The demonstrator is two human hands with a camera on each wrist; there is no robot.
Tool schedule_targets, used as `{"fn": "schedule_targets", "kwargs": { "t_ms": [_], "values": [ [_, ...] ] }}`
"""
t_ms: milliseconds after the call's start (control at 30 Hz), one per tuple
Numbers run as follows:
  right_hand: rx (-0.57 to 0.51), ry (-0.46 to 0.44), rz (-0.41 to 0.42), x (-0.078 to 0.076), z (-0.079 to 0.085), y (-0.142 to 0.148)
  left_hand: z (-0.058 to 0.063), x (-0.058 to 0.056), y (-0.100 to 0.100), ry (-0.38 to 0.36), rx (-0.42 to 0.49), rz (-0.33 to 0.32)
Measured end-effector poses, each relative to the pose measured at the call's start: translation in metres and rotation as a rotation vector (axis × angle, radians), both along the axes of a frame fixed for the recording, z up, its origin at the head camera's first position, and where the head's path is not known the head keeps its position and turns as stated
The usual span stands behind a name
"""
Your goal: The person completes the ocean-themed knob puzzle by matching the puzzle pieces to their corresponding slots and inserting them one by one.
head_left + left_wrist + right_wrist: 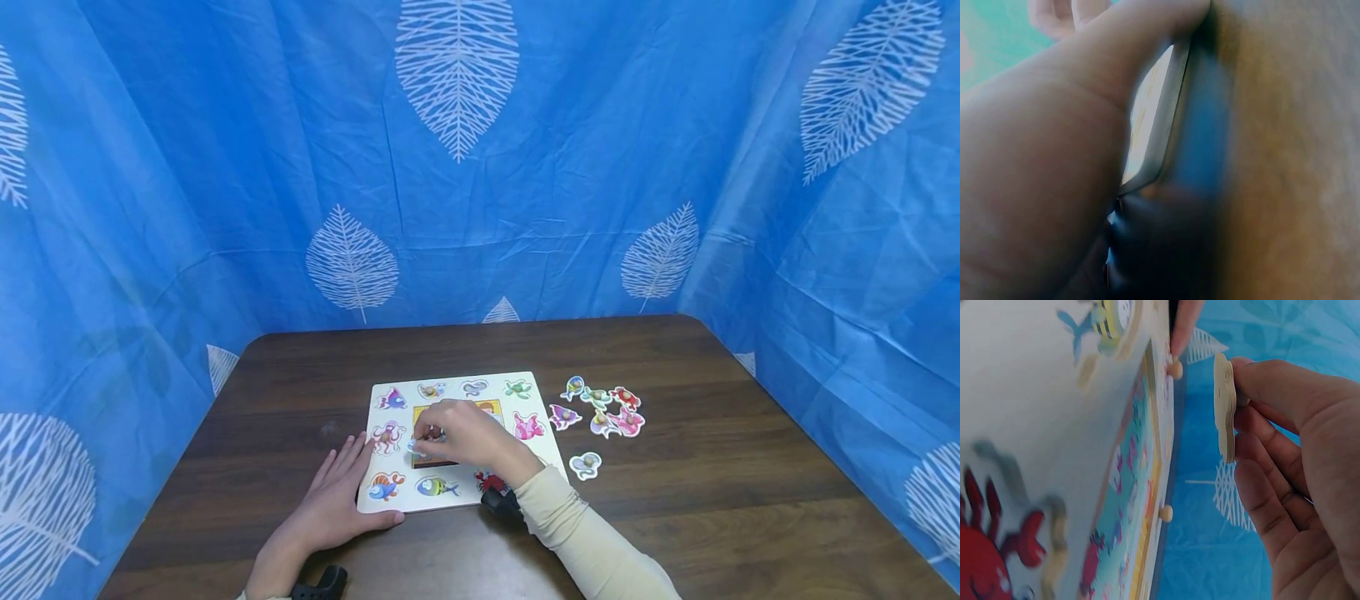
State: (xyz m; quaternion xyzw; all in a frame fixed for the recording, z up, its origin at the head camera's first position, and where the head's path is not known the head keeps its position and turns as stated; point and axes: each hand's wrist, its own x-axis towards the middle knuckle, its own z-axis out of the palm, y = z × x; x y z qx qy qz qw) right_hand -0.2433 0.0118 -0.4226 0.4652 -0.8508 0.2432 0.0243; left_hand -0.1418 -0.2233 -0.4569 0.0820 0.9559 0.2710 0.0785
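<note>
At lower centre of frame, hold wooden piece (pixel 1224 409) pinched in right hand (pixel 463 433), parallel to board (pixel 1035 406). With left hand (pixel 337 500) outspread, steady lower-left corner.

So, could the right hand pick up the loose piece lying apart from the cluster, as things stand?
Probably not straight away: the right hand already pinches a wooden piece. Otherwise the way looks free; the loose piece lies uncovered on the table, right of the board.

left grip (pixel 333 502): straight-fingered, thumb out | right grip (pixel 467 433): pinching, curled
</note>
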Motion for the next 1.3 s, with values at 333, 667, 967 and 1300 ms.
{"fn": "schedule_targets", "kwargs": {
  "t_ms": [333, 667, 967, 1300],
  "values": [
    [0.024, 0.018, 0.037, 0.012, -0.006, -0.014, 0.002, 0.002, 0.0, 0.003, -0.009, -0.013],
    [0.007, 0.033, 0.068, 0.026, -0.013, -0.03, 0.004, 0.002, -0.001, 0.002, -0.003, -0.019],
    [-0.011, 0.027, 0.092, 0.032, -0.019, -0.038, 0.004, 0.003, -0.002, 0.021, 0.009, -0.023],
    [-0.024, 0.009, 0.104, 0.036, -0.027, -0.04, 0.003, 0.003, -0.002, 0.001, 0.02, -0.025]
  ]
}}
